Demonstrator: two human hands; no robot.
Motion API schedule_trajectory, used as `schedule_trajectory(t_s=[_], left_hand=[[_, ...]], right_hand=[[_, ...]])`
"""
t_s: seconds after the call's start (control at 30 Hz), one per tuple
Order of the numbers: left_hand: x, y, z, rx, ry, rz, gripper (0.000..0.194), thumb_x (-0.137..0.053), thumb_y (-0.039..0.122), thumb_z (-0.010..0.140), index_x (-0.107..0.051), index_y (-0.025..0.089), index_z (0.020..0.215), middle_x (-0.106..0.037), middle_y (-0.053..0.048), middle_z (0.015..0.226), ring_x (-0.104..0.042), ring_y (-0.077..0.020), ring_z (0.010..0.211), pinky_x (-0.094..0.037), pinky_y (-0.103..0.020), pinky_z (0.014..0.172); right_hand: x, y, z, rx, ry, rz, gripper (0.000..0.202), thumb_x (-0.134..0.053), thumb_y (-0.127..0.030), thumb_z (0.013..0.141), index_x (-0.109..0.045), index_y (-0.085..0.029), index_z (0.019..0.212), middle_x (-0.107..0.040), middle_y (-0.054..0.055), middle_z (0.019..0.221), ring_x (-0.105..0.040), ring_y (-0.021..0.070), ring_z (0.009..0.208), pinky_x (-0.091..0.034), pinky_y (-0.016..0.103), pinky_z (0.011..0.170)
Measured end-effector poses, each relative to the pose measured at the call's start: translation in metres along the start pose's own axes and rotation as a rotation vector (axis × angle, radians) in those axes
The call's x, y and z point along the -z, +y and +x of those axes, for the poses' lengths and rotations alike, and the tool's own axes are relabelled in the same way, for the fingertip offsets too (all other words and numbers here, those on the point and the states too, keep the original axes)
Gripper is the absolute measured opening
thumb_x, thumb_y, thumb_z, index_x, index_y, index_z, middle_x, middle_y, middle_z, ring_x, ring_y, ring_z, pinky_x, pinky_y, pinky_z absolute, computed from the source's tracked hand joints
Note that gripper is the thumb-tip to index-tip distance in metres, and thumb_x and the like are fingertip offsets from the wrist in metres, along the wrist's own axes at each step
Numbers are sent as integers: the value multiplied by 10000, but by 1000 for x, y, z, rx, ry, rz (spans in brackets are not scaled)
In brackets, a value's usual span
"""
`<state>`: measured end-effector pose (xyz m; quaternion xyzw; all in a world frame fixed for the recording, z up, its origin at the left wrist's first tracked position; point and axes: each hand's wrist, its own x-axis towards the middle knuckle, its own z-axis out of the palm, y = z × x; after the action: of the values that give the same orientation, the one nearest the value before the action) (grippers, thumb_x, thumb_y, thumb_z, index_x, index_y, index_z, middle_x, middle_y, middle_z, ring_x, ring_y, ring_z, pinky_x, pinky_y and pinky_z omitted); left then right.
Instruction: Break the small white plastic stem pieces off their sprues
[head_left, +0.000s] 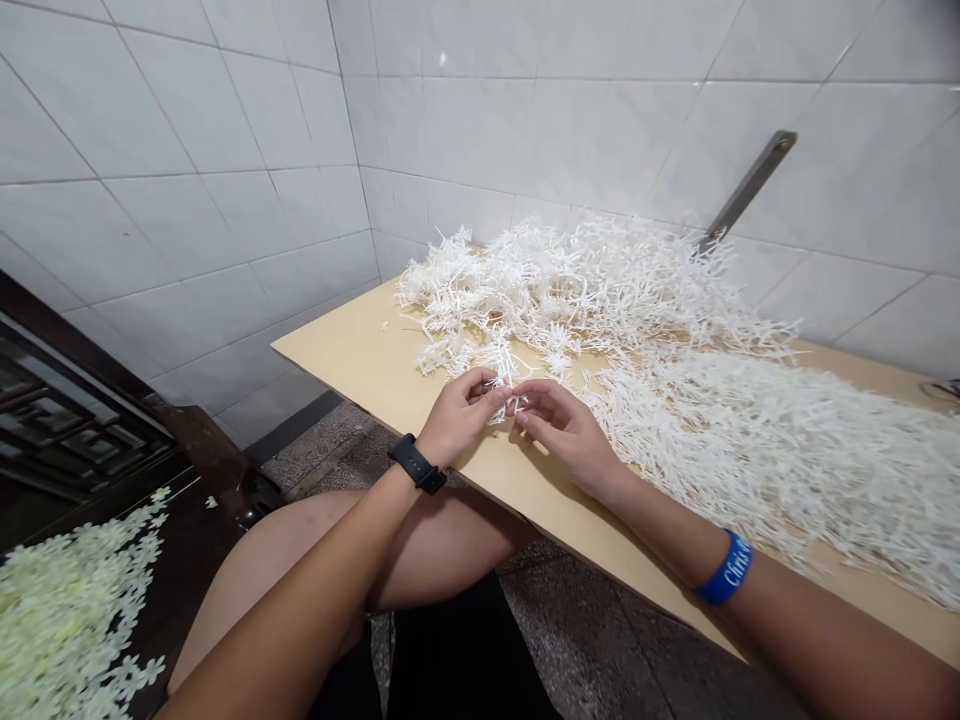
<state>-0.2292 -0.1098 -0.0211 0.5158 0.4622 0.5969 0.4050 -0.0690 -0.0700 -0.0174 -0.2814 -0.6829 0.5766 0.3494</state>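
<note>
Here we have our left hand [459, 412] and right hand [561, 425] drawn together at the near edge of the wooden tabletop [352, 352], fingertips of both pinched on one small white plastic sprig [507, 392] just in front of the big white heap [675, 350]. If we tug unevenly, we judge the thin branches could snap. A sprig that slips loose could drop off the edge to the floor, beside the pale flowers [67, 600].

you get bright, even light from above; the tiled wall [525, 120] shows soft glare. shadows under your hands are faint. edges bend from the wide lens, and the white pile [750, 420] washes out, its detail lost.
</note>
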Motion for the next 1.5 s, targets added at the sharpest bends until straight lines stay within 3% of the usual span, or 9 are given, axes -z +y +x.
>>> schedule_trajectory(t_s=[0.23, 0.47, 0.77, 0.93, 1.1, 1.2, 1.37, 1.43, 1.5], left_hand=[[0, -1, 0, 19, 11, -51, 333, -711, 421, 740, -640, 165, 941, -584, 20, 658, -534, -119, 627, -427, -242, 620], [-1, -2, -1, 45, 3, -85, 317, -724, 413, 727, -670, 172, 926, -623, 8, 662, -540, -126, 583, -398, -245, 561], [0, -3, -1, 0, 10, -29, 273, -710, 391, 742, -688, 157, 880, -645, -14, 720, -548, -126, 643, -432, -255, 629], [0, -4, -1, 7, 8, -54, 262, -698, 386, 766, -682, 164, 904, -662, -22, 775, -570, -131, 682, -442, -250, 650], [0, -4, -2, 31, 37, -123, 327, -709, 442, 750, -674, 153, 900, -677, -39, 847, -570, -129, 698, -451, -252, 668], [2, -3, 1, 66, -2, -86, 403, -691, 473, 765, -672, 145, 1000, -676, -54, 915, -574, -133, 735, -450, -254, 689], [2, -1, 4, 80, -277, 15, 508, -631, 529, 804, -678, 140, 1126, -681, -115, 1098, -608, -237, 1017, -451, -339, 904], [1, 0, 4, 56, -281, 48, 485, -600, 540, 822, -703, 157, 1101, -690, -106, 1115, -603, -249, 1067, -436, -342, 947], [-1, -1, 2, 52, -204, 77, 445, -566, 533, 845, -732, 159, 1018, -718, -93, 1030, -631, -235, 1006, -456, -327, 911]], right_hand=[[2, 1, 1, -21, 27, 95, 348, -702, -339, 768, -523, -239, 1049, -591, -38, 725, -581, 127, 679, -464, 275, 626], [7, 5, 2, -45, -118, 128, 313, -687, -380, 793, -592, -215, 1043, -596, -18, 715, -563, 130, 636, -466, 300, 634], [7, -1, 1, -33, -61, 59, 204, -703, -380, 762, -618, -199, 803, -548, -19, 722, -479, 112, 626, -393, 264, 571], [7, -2, 2, -68, -68, 48, 250, -686, -420, 765, -592, -191, 800, -497, -31, 659, -437, 113, 594, -371, 269, 564], [7, -1, 2, -21, -129, -14, 233, -647, -417, 810, -594, -192, 839, -508, -14, 722, -450, 122, 639, -381, 271, 593], [7, -1, 2, 33, -147, -48, 212, -611, -407, 847, -609, -196, 864, -509, -10, 717, -456, 127, 640, -389, 277, 606], [7, 4, 1, 115, -89, -127, 268, -521, -415, 899, -583, -195, 759, -480, -17, 624, -431, 129, 578, -354, 274, 563], [6, 4, 2, 111, -56, -187, 314, -503, -413, 906, -553, -191, 691, -470, -19, 588, -423, 129, 560, -343, 272, 557], [5, 4, 1, 97, -51, -256, 351, -493, -402, 910, -535, -185, 638, -487, -15, 571, -439, 129, 558, -341, 271, 565]])
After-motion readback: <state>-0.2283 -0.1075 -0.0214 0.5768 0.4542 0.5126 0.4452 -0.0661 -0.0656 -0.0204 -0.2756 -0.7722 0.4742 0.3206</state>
